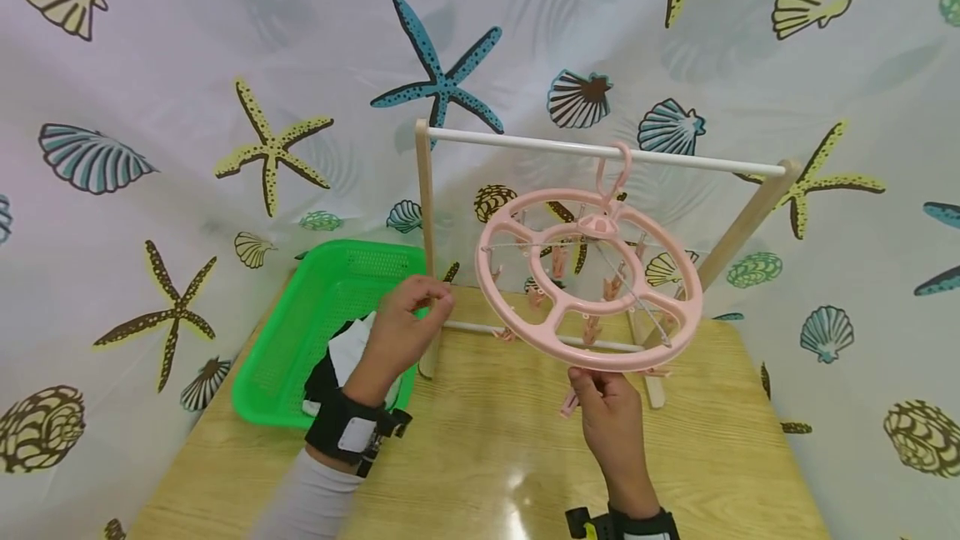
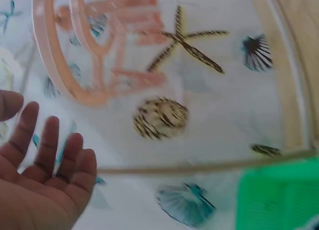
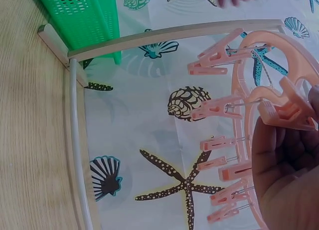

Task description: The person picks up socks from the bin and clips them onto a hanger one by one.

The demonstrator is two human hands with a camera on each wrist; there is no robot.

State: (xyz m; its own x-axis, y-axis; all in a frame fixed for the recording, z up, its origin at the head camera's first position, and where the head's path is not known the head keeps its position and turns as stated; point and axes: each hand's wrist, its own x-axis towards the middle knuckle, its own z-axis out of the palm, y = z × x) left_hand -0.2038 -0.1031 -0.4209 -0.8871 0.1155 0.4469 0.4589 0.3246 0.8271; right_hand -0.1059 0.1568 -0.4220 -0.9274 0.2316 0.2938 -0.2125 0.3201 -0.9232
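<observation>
A round pink clip hanger (image 1: 555, 340) hangs by its hook (image 1: 624, 165) from the white bar (image 1: 517, 141) of a wooden stand. Pink clothespins (image 3: 219, 108) dangle below its ring. At the ring's near edge, my right hand (image 1: 615, 423) pinches one pink clothespin (image 3: 286, 113) between thumb and fingers. My left hand (image 1: 405, 327) is raised left of the hanger, beside the stand's left post, with nothing in it; its fingers (image 2: 75, 160) are loosely bent. Behind and below it, black and white cloth pieces (image 1: 348, 357) lie in a green basket (image 1: 251, 402).
The stand's wooden posts (image 1: 426, 215) rise on both sides of the hanger, and a low white crossbar (image 3: 77, 140) joins them. A wooden table (image 1: 487, 448) lies under everything. A curtain printed with shells and starfish (image 1: 442, 86) hangs close behind.
</observation>
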